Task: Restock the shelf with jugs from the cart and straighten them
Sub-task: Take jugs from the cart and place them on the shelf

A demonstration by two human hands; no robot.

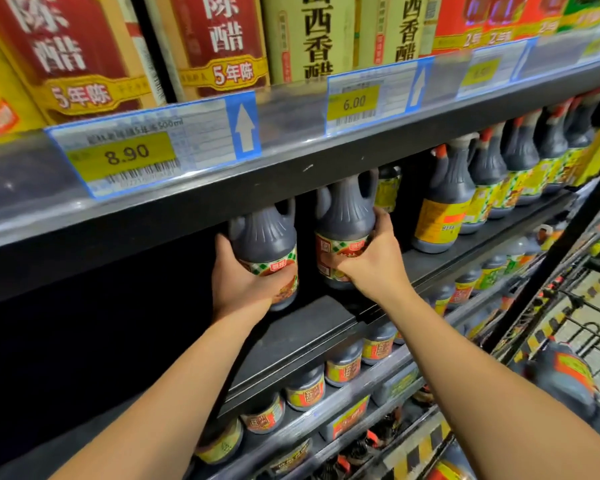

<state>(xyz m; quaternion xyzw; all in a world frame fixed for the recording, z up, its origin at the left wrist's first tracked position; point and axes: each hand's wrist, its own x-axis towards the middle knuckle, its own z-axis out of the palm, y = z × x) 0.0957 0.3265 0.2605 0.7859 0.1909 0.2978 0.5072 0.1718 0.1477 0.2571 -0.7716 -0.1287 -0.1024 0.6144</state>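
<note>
— Forearms [194, 386] fill the foreground, both reaching up. Left hand [243, 282] curls round the lower label of the left jug [267, 233], below and right of the 8.90 price tag [122, 155]. Right hand [371, 261] curls round the right jug [343, 216], further right of the tag. One jug per hand.
— Seated on the shelf [309, 323]?
— Cannot tell. Both bases are near its front edge, below the tag, and the hands hide the contact.
— Risks?
— First: each grip is single-handed and low on a smooth label. A heavy jug likely pivots over the fingers. If it slips, it drops onto the small bottles [305, 389] lower down from the tag.
— Second?
— Clearance. Both jug tops vanish behind the rail [291, 157] that carries the tag. Lifting while pushing back probably knocks a cap against it.
— Third?
— Right jug stands just beside a yellow-label bottle [387, 188], right of the tag. A careless twist to straighten could nudge it over.
— Cart?
— Cart [575, 306] sits far right of the tag, and a further jug [565, 375] seems to lie in it.
</note>
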